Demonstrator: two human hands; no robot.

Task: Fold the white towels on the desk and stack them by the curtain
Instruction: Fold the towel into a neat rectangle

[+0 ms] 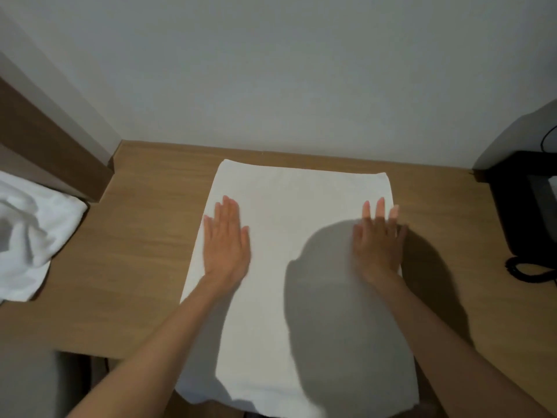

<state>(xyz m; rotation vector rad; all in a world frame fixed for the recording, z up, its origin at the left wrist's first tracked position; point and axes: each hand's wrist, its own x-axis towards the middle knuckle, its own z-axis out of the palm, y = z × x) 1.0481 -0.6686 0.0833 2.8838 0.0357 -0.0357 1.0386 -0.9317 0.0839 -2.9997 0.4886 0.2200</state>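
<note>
Flat towel (280, 282): white, spread in the middle of the wooden desk (135, 236); its far edge lies near the wall and its near end reaches over the front edge of the desk.
Left hand (226, 239): palm down on the left part of the flat towel, fingers straight and close together, holding nothing.
Right hand (378, 239): palm down at the towel's right edge, fingers straight and a little spread, holding nothing; slightly blurred.
Crumpled towel (27, 233): white, at the left end of the desk, well apart from the flat towel.
Telephone (530, 212): black, at the right end of the desk, with a coiled cord (524, 270) just beside it.
Brown panel (45, 146): on the left wall, behind the crumpled towel.
Shadow (325, 297): dark and round, over the towel's right half and the right hand.
</note>
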